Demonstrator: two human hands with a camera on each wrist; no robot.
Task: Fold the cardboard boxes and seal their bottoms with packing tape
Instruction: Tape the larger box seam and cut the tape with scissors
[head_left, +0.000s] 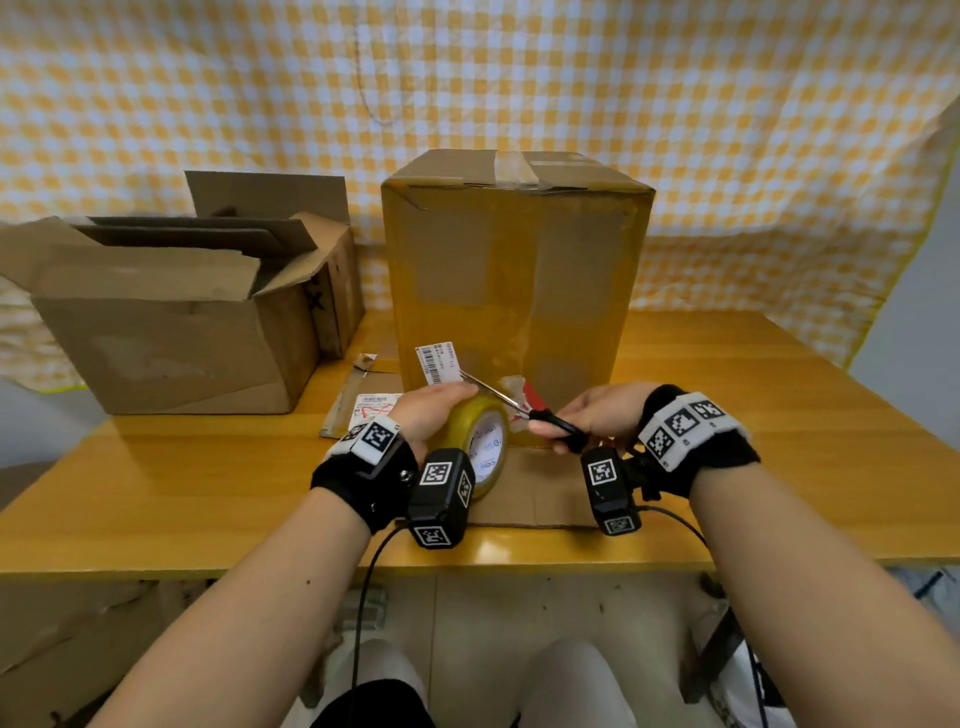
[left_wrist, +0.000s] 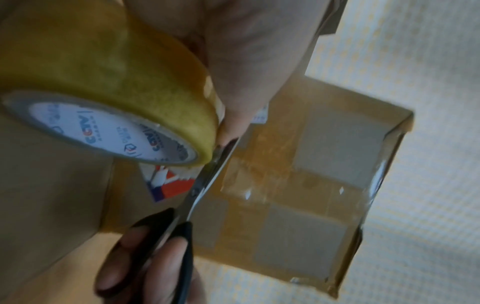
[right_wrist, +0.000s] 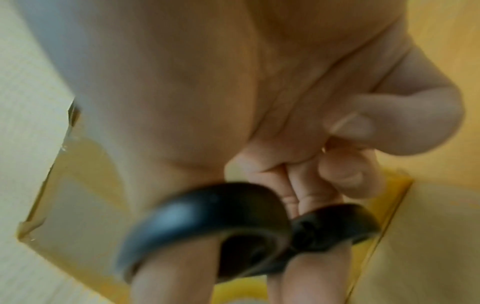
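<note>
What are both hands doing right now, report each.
Left hand: closed around the packing tape roll.
Right hand: closed on the scissors, fingers through the black handles.

Sealed box (head_left: 517, 270) on table (head_left: 779, 415), open box (head_left: 171, 317) to its left

The tabletop (head_left: 727, 467) is glossy varnished wood, and the tall box (head_left: 519, 270) is matt brown cardboard under shiny tape strips. Scissors (head_left: 511, 402) have bright metal blades and smooth black plastic handles; the tape roll (head_left: 483, 441) looks glossy yellowish.

Yellow tape roll (head_left: 480, 441), black-handled scissors (head_left: 563, 428), yellow-checked cloth (head_left: 727, 130).
</note>
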